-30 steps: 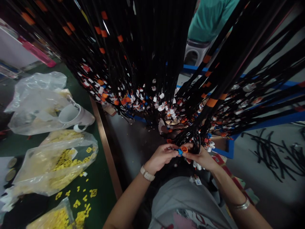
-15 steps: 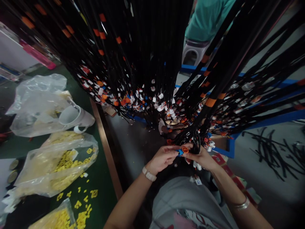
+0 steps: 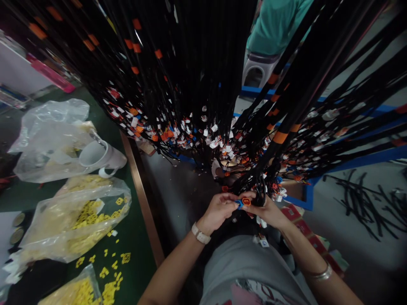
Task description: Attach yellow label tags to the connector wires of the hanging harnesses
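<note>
Together, left hand [image 3: 219,210] pinching blue connector [image 3: 239,204], right hand [image 3: 266,210] pinching orange connector [image 3: 246,201]

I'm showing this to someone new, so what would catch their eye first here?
First, the curtain of black cables hanging across the top, tipped with white, orange and blue connectors. Just below centre, the left hand and right hand pinch a blue connector and an orange connector together. At left, clear bags of yellow parts lie on the green table.
</note>
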Tool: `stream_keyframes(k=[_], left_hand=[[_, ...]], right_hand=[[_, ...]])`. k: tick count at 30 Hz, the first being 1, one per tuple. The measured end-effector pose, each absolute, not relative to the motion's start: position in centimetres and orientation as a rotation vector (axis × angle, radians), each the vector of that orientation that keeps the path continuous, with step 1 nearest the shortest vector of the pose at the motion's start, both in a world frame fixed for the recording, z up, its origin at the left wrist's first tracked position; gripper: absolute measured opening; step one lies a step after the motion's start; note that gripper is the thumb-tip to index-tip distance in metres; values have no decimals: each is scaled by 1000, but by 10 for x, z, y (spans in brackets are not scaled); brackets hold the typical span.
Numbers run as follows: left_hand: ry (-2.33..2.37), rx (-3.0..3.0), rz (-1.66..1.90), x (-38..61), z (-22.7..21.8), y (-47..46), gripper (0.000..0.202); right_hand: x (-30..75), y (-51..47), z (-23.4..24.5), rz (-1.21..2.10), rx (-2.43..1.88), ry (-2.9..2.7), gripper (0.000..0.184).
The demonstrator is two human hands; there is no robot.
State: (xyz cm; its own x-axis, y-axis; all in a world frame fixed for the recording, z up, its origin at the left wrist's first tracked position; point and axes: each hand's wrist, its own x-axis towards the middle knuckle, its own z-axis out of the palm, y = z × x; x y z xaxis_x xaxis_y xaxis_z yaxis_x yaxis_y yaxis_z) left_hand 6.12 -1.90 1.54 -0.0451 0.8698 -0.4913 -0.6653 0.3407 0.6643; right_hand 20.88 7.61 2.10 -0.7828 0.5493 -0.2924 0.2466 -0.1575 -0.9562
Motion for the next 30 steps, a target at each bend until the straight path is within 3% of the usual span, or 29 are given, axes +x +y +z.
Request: stream_keyframes(k=[18, 30], left_hand=[[1224, 241, 1229, 68, 21, -17, 32], [1006, 284, 1179, 52, 28, -20, 43]], right_hand=[[208, 78, 19, 2080, -879, -1894, 29], [209, 76, 20, 2079, -948, -1755, 32]])
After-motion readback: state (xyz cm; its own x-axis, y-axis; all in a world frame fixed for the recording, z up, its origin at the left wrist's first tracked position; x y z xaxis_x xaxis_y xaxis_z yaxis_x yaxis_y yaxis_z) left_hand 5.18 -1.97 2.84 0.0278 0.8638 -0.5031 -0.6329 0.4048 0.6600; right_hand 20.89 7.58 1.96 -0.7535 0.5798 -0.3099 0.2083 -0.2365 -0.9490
